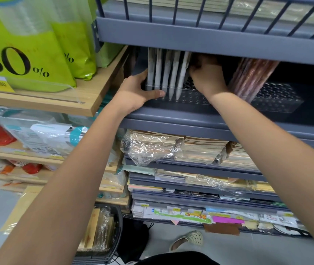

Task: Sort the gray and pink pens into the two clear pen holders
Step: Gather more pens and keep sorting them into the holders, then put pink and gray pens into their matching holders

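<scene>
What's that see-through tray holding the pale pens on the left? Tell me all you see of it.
The left pen holder is a clear plastic tray topped with a grid of round holes. It sits on the gray shelf, under the shelf above. Gray pens stand tip-down in its left rows; the visible right holes are empty. The left hand grips its left front corner, thumb along the front wall. The right hand is above its right part; whether it touches is unclear.

Gray pens (168, 73) upright in left clear holder (192, 96); pink pens (251, 75) leaning in right holder (278, 98).
</scene>
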A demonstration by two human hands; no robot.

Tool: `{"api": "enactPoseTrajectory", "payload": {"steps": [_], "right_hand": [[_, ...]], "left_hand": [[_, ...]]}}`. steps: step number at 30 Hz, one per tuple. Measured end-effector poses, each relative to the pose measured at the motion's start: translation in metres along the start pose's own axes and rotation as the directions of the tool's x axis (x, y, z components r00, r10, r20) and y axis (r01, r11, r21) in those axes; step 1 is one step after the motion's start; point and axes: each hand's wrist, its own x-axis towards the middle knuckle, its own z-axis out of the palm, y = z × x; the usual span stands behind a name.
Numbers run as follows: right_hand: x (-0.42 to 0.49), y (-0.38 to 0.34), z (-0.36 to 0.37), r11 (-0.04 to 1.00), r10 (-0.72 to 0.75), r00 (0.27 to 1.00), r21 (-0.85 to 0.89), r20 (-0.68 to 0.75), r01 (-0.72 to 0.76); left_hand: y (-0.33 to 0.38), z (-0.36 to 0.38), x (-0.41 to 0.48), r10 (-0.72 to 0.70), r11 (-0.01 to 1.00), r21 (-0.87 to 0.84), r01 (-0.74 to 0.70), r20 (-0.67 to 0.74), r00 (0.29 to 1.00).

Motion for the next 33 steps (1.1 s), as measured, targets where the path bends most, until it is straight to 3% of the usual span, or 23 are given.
{"api": "enactPoseTrajectory", "payload": {"steps": [10,14,19,23,26,29,31,33], "right_hand": [[-0.003,-0.002,-0.004,0.999,-0.026,1.0,-0.02,0.003,0.026],[-0.01,-0.001,-0.013,1.0,0.007,0.999,0.013,-0.041,-0.007],[-0.046,0.004,-0.033,0.944,0.095,0.993,0.322,-0.065,-0.069],[-0.118,0.017,-0.062,0.877,0.077,0.993,0.479,-0.085,-0.027],[-0.179,0.043,-0.069,0.823,0.176,0.984,0.548,0.006,-0.151],[-0.241,0.101,-0.046,0.775,0.412,0.894,0.447,0.179,-0.447],[-0.291,0.15,-0.023,0.656,0.608,0.738,0.337,0.295,-0.675],[-0.349,0.197,-0.001,0.509,0.74,0.552,0.218,0.384,-0.833]], "left_hand": [[0.004,-0.002,-0.002,-0.01,1.0,-0.018,0.01,-0.007,1.0],[0.005,-0.005,-0.004,-0.044,0.99,-0.134,0.054,0.076,0.996],[0.021,-0.011,-0.041,-0.163,0.907,-0.41,0.093,-0.138,0.977],[0.027,-0.014,-0.108,-0.047,0.815,-0.569,-0.112,-0.258,0.965],[0.006,-0.005,-0.17,-0.01,0.736,-0.66,-0.154,-0.237,0.971],[-0.044,0.027,-0.225,-0.183,0.763,-0.641,0.084,-0.089,0.979],[-0.085,0.06,-0.261,-0.393,0.734,-0.594,0.329,0.025,0.919],[-0.124,0.096,-0.298,-0.586,0.635,-0.511,0.579,0.17,0.793]]}}
